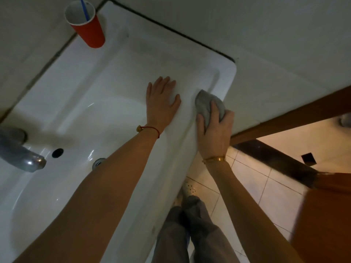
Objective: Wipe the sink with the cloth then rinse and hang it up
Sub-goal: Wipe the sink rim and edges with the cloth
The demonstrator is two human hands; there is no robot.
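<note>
At sink rim [226,76], R hand [215,130] grips grey cloth [206,103]; L hand [161,103] flat, fingers spread. Wet rim: L hand may slip.

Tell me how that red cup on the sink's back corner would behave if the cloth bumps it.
The red cup looks thin and light, so it would probably slide or tip easily. It holds only a blue stick-like thing leaning out, which may make it top-heavy.
</note>
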